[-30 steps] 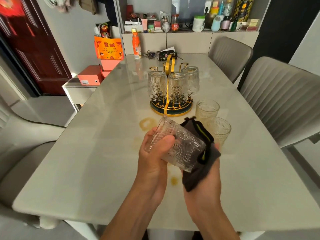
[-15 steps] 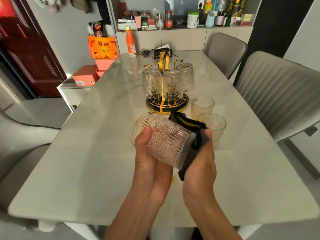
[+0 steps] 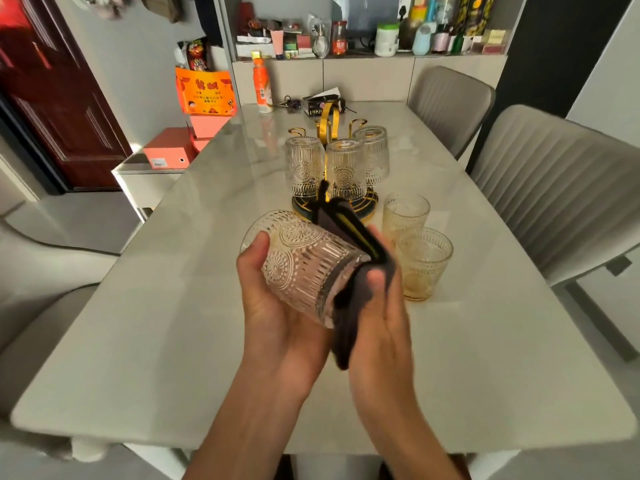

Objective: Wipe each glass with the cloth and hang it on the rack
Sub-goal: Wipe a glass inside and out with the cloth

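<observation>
The glass [image 3: 304,268] I hold is clear pressed glass, ribbed along its lower wall and stamped with round sunburst medallions nearer the rim. It lies on its side above the worktop [image 3: 173,323], mouth turned away to my left, thick base toward my right. My left hand [image 3: 277,306] cups it from below, palm up, thumb curled over the near wall, so that grip is wrapped round the glass. My right hand [image 3: 377,306] holds the cloth [image 3: 349,317], a soft dark fabric with a yellow stripe, bunched against the base of the glass; thumb and fingers pinch the fabric, and a fold of it stands up behind the glass. Both forearms reach in from the bottom edge, wrists close together.

Beyond my hands the rack [image 3: 325,123] stands on a dark round tray with gold wire, gold loops rising from the middle. Three patterned glasses [image 3: 344,171] hang on it upside down. Just right of the rack two amber-tinted glasses [image 3: 420,261] stand upright on the pale, glossy stone-look surface, close to each other, the nearer one just beside my right hand. Padded grey chairs [image 3: 554,188] with stitched vertical ribs stand along the right side.
</observation>
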### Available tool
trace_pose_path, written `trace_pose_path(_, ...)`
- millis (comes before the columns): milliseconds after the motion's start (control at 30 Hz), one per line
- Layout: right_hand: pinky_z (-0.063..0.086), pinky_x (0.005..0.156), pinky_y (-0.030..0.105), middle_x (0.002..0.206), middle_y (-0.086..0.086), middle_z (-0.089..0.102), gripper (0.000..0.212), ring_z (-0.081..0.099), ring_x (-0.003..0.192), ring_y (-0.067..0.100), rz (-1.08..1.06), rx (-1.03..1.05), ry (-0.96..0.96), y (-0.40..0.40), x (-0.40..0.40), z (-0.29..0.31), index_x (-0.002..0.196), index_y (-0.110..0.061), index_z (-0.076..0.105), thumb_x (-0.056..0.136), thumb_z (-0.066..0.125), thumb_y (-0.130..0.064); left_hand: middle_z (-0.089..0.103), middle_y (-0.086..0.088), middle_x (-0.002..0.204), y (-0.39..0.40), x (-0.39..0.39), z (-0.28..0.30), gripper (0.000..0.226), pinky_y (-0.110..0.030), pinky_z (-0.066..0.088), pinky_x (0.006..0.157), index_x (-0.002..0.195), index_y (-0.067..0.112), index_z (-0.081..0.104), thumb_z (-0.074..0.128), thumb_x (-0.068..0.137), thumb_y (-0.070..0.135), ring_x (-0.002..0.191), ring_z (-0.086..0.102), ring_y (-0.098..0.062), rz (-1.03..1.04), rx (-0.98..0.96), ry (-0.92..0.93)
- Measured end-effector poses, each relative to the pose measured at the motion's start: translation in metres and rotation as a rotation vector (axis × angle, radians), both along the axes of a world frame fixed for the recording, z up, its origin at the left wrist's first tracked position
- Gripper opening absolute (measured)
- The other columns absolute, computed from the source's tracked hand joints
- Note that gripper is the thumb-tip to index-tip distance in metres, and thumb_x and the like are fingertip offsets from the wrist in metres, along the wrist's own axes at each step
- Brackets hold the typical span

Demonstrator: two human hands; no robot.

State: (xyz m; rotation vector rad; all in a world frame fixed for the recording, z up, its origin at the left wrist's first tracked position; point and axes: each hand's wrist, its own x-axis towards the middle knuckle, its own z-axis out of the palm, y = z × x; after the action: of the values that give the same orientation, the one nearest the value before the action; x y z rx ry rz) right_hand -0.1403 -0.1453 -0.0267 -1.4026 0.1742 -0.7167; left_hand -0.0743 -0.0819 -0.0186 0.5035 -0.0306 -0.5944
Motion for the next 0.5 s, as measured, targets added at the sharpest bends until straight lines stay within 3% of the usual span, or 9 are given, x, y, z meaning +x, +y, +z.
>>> trace_pose_path(67,0.026,0.118,0.019,0.145,-0.046,0.033,0.046,0.025,0.14,-0.017,-0.014,-0.146,0.016,0.012,-0.006,-0.013,0.147,-0.057,0.021,0.101,0.03,-0.056,0.072,-0.016,0.114,0.002,0.001,-0.001,0.076,-0.041,0.051,0.103,0.126,0.006,0.067,0.062,0.07,0.057,0.101,0.071,-0.031,-0.018,0.052,0.003)
trace_pose_path(133,0.018,0.123,0.05,0.161,-0.028,0.019,0.054,0.014,0.151,-0.001,-0.111,-0.387,0.029,0.011,-0.004,-0.013,0.151,-0.054,0.008,0.1,0.026,-0.058,0.073,-0.018,0.112,0.001,-0.005,-0.007,0.073,-0.04,0.057,0.095,0.121,0.004,0.072,0.059,0.073,0.058,0.097,0.074,-0.031,-0.042,0.091,-0.007)
trace_pose_path(167,0.019,0.121,0.056,0.163,-0.022,0.019,0.054,0.014,0.152,0.003,-0.162,-0.508,0.031,0.007,-0.002,-0.008,0.153,-0.049,0.01,0.101,0.026,-0.056,0.074,-0.018,0.111,0.001,-0.01,-0.011,0.068,-0.037,0.061,0.086,0.116,0.004,0.074,0.057,0.076,0.056,0.094,0.075,-0.029,-0.045,0.112,-0.008)
trace_pose_path(233,0.023,0.119,0.057,0.156,-0.023,0.034,0.049,0.026,0.148,0.002,-0.222,-0.601,0.031,-0.002,0.003,0.0,0.15,-0.043,0.027,0.102,0.034,-0.049,0.074,-0.017,0.114,0.0,-0.016,-0.02,0.062,-0.033,0.062,0.078,0.116,0.006,0.076,0.057,0.079,0.052,0.098,0.075,-0.027,-0.078,0.152,-0.026)
trace_pose_path(300,0.033,0.116,0.051,0.136,-0.028,0.057,0.038,0.048,0.132,-0.003,-0.182,-0.492,0.051,-0.009,0.005,0.0,0.138,-0.042,0.05,0.101,0.04,-0.043,0.072,-0.015,0.122,0.002,-0.012,-0.027,0.066,-0.036,0.058,0.087,0.125,0.009,0.071,0.069,0.073,0.049,0.11,0.07,-0.028,-0.064,0.232,-0.142)
trace_pose_path(367,0.048,0.104,0.043,0.114,-0.022,0.071,0.027,0.063,0.113,0.0,-0.084,-0.176,0.141,-0.018,0.004,-0.006,0.117,-0.039,0.067,0.104,0.044,-0.036,0.074,-0.01,0.116,0.007,-0.002,-0.035,0.066,-0.038,0.054,0.089,0.12,0.01,0.07,0.078,0.062,0.04,0.107,0.07,-0.025,0.076,0.435,-0.342)
trace_pose_path(433,0.054,0.093,0.036,0.106,-0.008,0.077,0.033,0.07,0.108,0.012,0.034,0.226,0.209,-0.03,0.004,-0.01,0.106,-0.033,0.074,0.103,0.042,-0.037,0.077,0.004,0.104,0.018,0.003,-0.04,0.067,-0.028,0.055,0.082,0.113,0.017,0.067,0.083,0.051,0.037,0.097,0.072,-0.013,0.213,0.751,-0.626)
trace_pose_path(500,0.051,0.09,0.031,0.109,0.0,0.077,0.043,0.071,0.109,0.016,0.101,0.405,0.178,-0.042,0.004,-0.007,0.112,-0.025,0.074,0.095,0.041,-0.048,0.072,0.014,0.106,0.025,0.002,-0.048,0.076,-0.022,0.055,0.083,0.118,0.03,0.059,0.089,0.048,0.04,0.1,0.07,-0.009,0.212,1.049,-0.914)
